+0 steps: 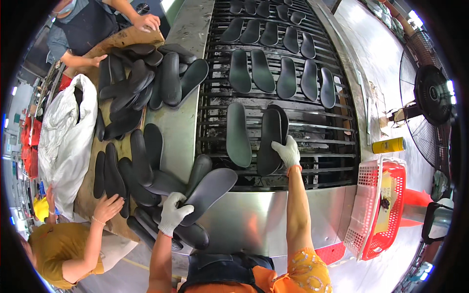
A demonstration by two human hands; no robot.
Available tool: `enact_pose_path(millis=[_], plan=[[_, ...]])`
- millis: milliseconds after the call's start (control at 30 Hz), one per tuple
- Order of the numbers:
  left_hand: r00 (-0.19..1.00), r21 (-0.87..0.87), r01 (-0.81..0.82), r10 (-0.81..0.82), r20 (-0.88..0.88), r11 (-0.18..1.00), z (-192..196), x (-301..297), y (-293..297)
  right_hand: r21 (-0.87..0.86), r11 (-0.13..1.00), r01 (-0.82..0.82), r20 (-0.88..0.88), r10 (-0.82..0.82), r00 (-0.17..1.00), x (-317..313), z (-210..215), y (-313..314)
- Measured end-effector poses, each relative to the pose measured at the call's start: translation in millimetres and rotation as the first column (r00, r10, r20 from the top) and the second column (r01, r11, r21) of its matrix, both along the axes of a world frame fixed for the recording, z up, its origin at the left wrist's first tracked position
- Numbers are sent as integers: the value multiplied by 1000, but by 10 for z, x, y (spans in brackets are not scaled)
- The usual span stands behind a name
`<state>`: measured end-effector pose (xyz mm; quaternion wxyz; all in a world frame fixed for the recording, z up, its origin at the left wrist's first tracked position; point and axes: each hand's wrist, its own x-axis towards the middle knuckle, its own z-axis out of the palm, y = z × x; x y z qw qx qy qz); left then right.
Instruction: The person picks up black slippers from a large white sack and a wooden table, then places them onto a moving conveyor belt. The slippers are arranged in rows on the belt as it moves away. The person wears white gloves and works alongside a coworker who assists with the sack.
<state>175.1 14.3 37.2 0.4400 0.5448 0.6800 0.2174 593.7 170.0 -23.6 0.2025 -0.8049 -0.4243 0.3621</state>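
Observation:
My left hand (174, 214), in a white glove, is closed on a black shoe insole (211, 193) that angles up over the steel front edge of the machine. More dark insoles (140, 178) lie heaped around and beneath it. My right hand (287, 152), also gloved, grips the right side of a black insole (270, 141) over the slatted conveyor (312, 166); another insole (281, 117) shows partly behind that one. Just left of them, a single greenish-black insole (238, 134) lies lengthwise on the slats. Farther up the conveyor, several insoles (263, 71) lie in rows.
A co-worker's hands (146, 23) are by the far insole pile (139, 80); another's hand (108, 209) touches the near pile. A white sack (68, 146) is at left. To the right are a red and white basket (378, 210), a yellow can (389, 145) and a black fan (432, 95).

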Motion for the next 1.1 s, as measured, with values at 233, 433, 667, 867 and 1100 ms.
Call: enact_pose_path(millis=[233, 433, 667, 867, 1100], plan=[[945, -108, -257, 273, 182, 960, -9, 241, -124, 196, 980, -42, 175, 7, 985, -272, -302, 41], [889, -133, -332, 356, 287, 934, -90, 403, -134, 21, 956, -293, 537, 237, 809, -739, 90, -31], [766, -166, -417, 443, 465, 894, -55, 645, -84, 127, 991, -48, 412, -8, 911, -164, 209, 41], [595, -232, -414, 454, 663, 880, -51, 889, 15, 455, 850, -266, 563, -43, 825, 68, -63, -152], [555, -344, -245, 422, 717, 906, -27, 1508, 112, 33, 997, 74, -872, -8, 489, -919, 138, -1145]])
